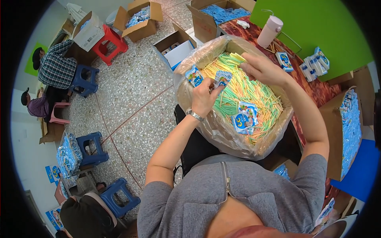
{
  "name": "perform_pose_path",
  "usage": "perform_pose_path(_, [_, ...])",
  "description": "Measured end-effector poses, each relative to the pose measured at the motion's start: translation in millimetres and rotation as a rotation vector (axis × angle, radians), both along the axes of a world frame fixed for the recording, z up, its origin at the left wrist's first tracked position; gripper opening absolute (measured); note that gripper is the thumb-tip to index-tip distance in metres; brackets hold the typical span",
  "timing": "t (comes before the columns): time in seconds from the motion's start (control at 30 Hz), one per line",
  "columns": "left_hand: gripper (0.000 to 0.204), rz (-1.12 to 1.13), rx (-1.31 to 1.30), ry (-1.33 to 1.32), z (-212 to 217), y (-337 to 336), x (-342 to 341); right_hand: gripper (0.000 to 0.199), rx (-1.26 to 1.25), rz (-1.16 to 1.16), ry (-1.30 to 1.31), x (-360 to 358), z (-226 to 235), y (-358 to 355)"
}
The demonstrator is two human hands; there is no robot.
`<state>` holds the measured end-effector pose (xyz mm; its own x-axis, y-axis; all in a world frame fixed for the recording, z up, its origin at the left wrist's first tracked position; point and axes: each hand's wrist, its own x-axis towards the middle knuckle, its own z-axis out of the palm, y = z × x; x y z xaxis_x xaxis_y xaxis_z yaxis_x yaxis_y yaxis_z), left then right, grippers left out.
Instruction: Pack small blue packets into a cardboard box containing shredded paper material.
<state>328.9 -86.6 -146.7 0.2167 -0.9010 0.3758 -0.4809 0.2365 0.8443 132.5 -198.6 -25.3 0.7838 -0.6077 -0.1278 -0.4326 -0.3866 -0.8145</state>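
Observation:
A large box lined with clear plastic stands in front of me, filled with thin pastel sticks in yellow, green and orange. My left hand, with a metal watch on its wrist, pinches a small blue-and-white packet over the left part of the box. Another such packet lies just beyond that hand, at the box's left side. My right hand is closed on a small bundle of yellow sticks at the far side. More printed packets rest on the sticks nearer me.
A pink bottle and several small packs stand on the red-patterned table to the right. Open cartons of blue packets surround me. Blue stools, a red stool and seated people are at the left.

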Motion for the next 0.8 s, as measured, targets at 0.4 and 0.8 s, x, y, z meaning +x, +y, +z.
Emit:
perform_pose_path(0.4, [0.028, 0.037, -0.163, -0.217, -2, -1, 0, 0.021, -0.658, 0.244, 0.553, 27, 33, 23])
perform_pose_path(0.8, [0.029, -0.033, -0.207, -0.165, 1, -1, 7, 0.041, -0.876, 0.370, 0.206, 38, 47, 13])
